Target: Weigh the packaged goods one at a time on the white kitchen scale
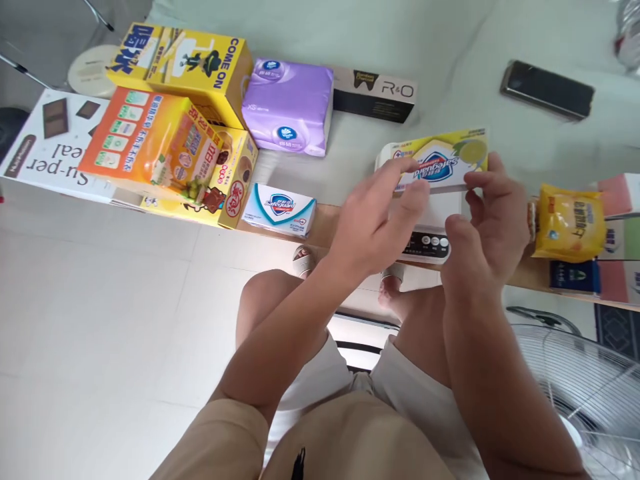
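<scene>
A yellow and white Safeguard soap box (436, 167) is held up over a small white digital scale (453, 205). My left hand (377, 217) pinches the box's left end between thumb and fingers. At the box's right end, my right hand (487, 230) has its fingers curled against the edge, with the thumb lower down. The scale's black button panel (427, 245) shows between my wrists, while the box and hands hide part of its plate. Another Safeguard soap box (281, 209), white and teal, lies on the table left of my left hand.
Left stand a purple tissue pack (289, 107), a yellow carton (200, 67), an orange pack (150, 140) and a white box (47, 147). Behind lies a toothpaste box (375, 93). Right are a phone (547, 89), a yellow snack bag (570, 223) and, below the table, a fan (585, 387).
</scene>
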Available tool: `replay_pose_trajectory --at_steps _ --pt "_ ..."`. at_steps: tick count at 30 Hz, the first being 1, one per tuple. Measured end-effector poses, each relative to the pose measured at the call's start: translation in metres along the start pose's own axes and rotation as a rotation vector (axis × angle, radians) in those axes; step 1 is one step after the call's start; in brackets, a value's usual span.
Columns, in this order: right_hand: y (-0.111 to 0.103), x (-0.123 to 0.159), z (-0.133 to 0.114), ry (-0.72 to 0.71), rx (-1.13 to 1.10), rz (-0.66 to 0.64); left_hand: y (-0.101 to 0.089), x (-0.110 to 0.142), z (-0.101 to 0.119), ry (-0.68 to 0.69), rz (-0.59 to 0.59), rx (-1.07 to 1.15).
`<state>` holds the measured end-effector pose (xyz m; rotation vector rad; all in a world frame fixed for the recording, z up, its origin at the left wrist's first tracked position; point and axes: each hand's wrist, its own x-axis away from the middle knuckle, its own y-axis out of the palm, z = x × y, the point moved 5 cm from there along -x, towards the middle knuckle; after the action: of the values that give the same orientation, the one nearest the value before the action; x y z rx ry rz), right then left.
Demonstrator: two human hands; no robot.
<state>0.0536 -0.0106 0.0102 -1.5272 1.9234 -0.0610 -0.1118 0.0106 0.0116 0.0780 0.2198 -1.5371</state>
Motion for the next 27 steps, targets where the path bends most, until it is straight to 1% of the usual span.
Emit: replay_pose_trajectory --at_steps 1,3,6,8,11,14,16,18,21,23,25,27 --pt "-0.004 0.0 0.005 -0.008 0.037 0.004 0.007 0.0 -0.001 0.002 -0.024 -0.002" --pt "-0.009 0.0 0.013 -0.025 0.092 -0.02 0.017 -0.001 -0.003 0.054 -0.074 -0.026" --pt "-0.009 0.001 0.027 -0.007 0.132 -0.105 0.021 -0.004 -0.009 0.054 -0.038 -0.094" --pt "-0.01 0.002 0.036 0.01 0.166 -0.135 0.022 -0.007 -0.014 0.04 -0.008 -0.118" --pt "-0.014 0.002 0.044 -0.001 0.214 -0.08 0.024 -0.013 -0.015 0.061 0.04 -0.107" --pt "-0.018 0.003 0.043 -0.036 0.2 -0.021 0.021 -0.013 -0.009 0.146 0.084 -0.114" --pt "-0.018 0.003 0.04 -0.047 0.161 -0.014 0.015 -0.008 -0.005 0.202 0.096 -0.138" --pt "-0.019 0.004 0.033 -0.067 0.138 -0.002 0.007 -0.001 -0.002 0.22 0.105 -0.173" --pt "-0.021 0.006 0.022 -0.132 0.149 0.027 -0.004 0.009 -0.003 0.205 0.154 -0.219" --pt "-0.023 0.006 0.018 -0.17 0.166 0.042 -0.007 0.01 -0.005 0.182 0.193 -0.239" --pt "-0.023 0.004 0.02 -0.172 0.167 0.038 -0.006 0.007 -0.008 0.142 0.21 -0.264" --pt "-0.021 0.001 0.028 -0.131 0.155 0.019 -0.002 0.0 -0.013 0.068 0.184 -0.292"
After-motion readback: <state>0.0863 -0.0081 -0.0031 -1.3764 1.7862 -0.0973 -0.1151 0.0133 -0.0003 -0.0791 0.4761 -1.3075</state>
